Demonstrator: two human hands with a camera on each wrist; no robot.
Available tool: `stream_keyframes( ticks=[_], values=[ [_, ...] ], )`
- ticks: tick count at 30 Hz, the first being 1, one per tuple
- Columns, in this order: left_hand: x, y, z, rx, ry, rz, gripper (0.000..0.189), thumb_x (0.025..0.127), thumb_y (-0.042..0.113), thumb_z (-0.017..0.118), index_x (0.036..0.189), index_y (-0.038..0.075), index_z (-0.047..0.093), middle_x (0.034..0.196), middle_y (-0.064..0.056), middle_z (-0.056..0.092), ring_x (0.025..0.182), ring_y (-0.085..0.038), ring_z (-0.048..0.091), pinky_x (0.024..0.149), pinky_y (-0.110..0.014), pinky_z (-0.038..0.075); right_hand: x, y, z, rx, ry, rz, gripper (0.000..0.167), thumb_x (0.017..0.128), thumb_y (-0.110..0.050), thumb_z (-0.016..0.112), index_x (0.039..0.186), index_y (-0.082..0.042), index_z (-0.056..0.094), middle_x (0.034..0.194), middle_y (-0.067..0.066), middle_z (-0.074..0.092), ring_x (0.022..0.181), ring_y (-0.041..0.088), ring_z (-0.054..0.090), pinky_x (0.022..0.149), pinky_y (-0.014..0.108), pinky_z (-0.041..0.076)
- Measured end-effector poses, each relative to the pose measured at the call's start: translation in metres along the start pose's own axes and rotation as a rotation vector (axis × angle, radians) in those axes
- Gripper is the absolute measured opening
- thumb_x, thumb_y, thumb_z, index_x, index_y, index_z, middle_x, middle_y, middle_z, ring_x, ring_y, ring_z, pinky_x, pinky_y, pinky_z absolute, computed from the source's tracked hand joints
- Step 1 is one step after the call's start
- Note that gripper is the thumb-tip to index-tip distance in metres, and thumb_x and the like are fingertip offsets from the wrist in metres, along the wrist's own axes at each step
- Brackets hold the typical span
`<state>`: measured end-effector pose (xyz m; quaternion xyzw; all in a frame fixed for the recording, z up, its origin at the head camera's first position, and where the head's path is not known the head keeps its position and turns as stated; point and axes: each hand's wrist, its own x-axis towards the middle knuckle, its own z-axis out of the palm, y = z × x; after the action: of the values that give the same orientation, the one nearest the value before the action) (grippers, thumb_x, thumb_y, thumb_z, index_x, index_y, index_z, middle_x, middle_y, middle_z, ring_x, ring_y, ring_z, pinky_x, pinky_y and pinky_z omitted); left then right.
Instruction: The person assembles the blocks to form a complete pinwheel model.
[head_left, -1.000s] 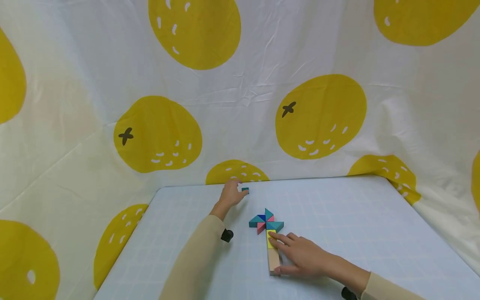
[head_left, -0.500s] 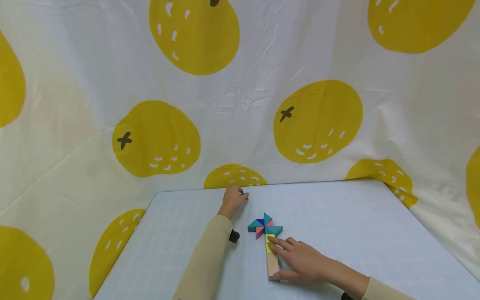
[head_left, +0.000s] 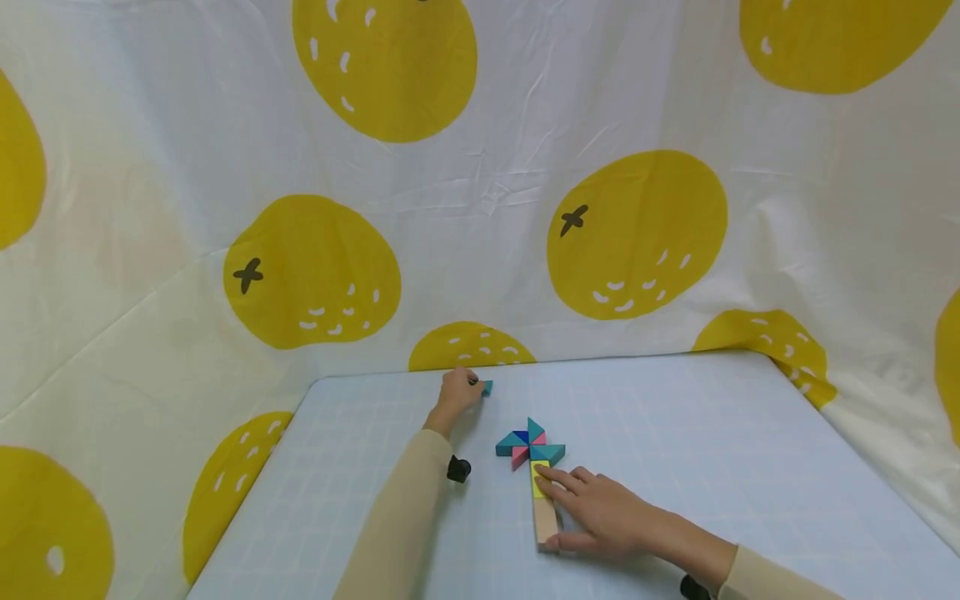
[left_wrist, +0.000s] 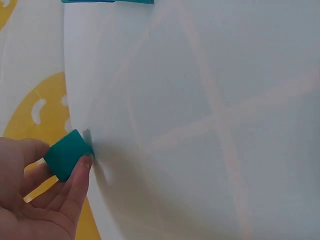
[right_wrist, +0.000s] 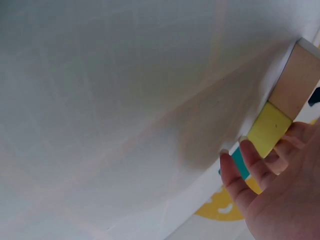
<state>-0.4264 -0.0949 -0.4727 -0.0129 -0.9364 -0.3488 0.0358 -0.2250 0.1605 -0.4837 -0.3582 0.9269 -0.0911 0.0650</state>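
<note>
My left hand (head_left: 456, 393) is near the table's far edge, pinching a small teal block (left_wrist: 67, 155) between thumb and fingers. In the head view part of that block shows past the fingertips. Nearer to me lies a flat pinwheel of triangular blocks, with teal (head_left: 507, 444), dark blue (head_left: 521, 436) and pink (head_left: 518, 457) pieces. A yellow block (right_wrist: 270, 129) and a plain wooden block (head_left: 546, 527) extend from it toward me in a line. My right hand (head_left: 609, 517) rests on this line, fingers on the yellow block and thumb at the wooden block's near end.
The table (head_left: 720, 467) has a pale checked cloth. A white curtain with yellow fruit prints (head_left: 637, 233) hangs behind it and along its left side. A black wrist camera (head_left: 459, 469) is on the left sleeve.
The left thumb and fingers have closed on the teal block, which has turned in them. The left hand shifts slightly about the same spot. The right hand and the other blocks stay put.
</note>
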Motion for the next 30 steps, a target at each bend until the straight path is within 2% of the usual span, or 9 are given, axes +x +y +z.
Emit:
stream_keyframes(
  ticks=[5,8,10,16,21,25,30],
  values=[
    [-0.003,-0.015,-0.008,-0.09,-0.052,-0.066,0.028,0.101,0.018,0.063,0.118,-0.003,0.072,0.111,-0.015,0.07,0.099,-0.026,0.066,0.089,-0.04,0.058,0.001,-0.001,-0.001,0.004,-0.001,-0.003,0.092,0.092,-0.081,0.04,0.16,-0.019,0.037,0.166,-0.002,0.032,0.127,0.022,0.049,0.096,0.045,0.052],
    [-0.012,-0.023,-0.013,-0.13,-0.084,-0.107,0.028,0.101,0.019,0.063,0.119,-0.001,0.072,0.109,-0.014,0.07,0.092,-0.022,0.066,0.086,-0.037,0.058,0.002,-0.001,-0.001,0.01,0.0,-0.013,0.091,0.093,-0.08,0.041,0.16,-0.019,0.037,0.166,-0.001,0.032,0.127,0.023,0.049,0.096,0.046,0.052],
    [-0.02,-0.027,-0.017,-0.137,-0.108,-0.111,0.028,0.101,0.02,0.063,0.119,0.0,0.071,0.108,-0.013,0.07,0.089,-0.02,0.066,0.084,-0.036,0.057,0.002,-0.001,0.0,0.012,0.003,-0.017,0.091,0.093,-0.08,0.041,0.16,-0.018,0.037,0.166,-0.001,0.032,0.127,0.023,0.049,0.096,0.046,0.052],
    [-0.047,-0.032,-0.027,-0.092,-0.187,-0.038,0.029,0.102,0.022,0.062,0.121,0.001,0.07,0.113,-0.013,0.067,0.089,-0.019,0.066,0.088,-0.039,0.056,0.001,0.001,0.002,0.003,0.015,-0.015,0.091,0.093,-0.08,0.041,0.16,-0.018,0.036,0.166,-0.001,0.032,0.126,0.024,0.05,0.096,0.049,0.053],
    [-0.067,-0.033,-0.032,-0.034,-0.226,-0.018,0.029,0.104,0.023,0.061,0.122,0.002,0.068,0.112,-0.012,0.067,0.092,-0.021,0.062,0.089,-0.042,0.055,0.001,0.002,0.002,0.01,0.014,-0.013,0.092,0.093,-0.08,0.04,0.161,-0.019,0.035,0.167,-0.001,0.031,0.127,0.023,0.049,0.097,0.05,0.052],
    [-0.079,-0.034,-0.035,-0.015,-0.223,0.003,0.028,0.104,0.022,0.06,0.121,0.001,0.067,0.112,-0.013,0.067,0.097,-0.025,0.061,0.09,-0.045,0.055,0.001,0.001,0.002,0.008,0.006,-0.011,0.093,0.092,-0.081,0.041,0.161,-0.019,0.035,0.167,-0.002,0.031,0.127,0.023,0.049,0.097,0.049,0.052],
    [-0.087,-0.039,-0.037,0.01,-0.194,0.062,0.026,0.103,0.02,0.062,0.118,-0.001,0.067,0.11,-0.014,0.066,0.099,-0.028,0.06,0.089,-0.047,0.055,0.001,0.0,0.001,-0.001,0.007,-0.017,0.093,0.093,-0.08,0.04,0.161,-0.018,0.034,0.167,-0.001,0.03,0.127,0.023,0.049,0.096,0.048,0.052]
  ],
)
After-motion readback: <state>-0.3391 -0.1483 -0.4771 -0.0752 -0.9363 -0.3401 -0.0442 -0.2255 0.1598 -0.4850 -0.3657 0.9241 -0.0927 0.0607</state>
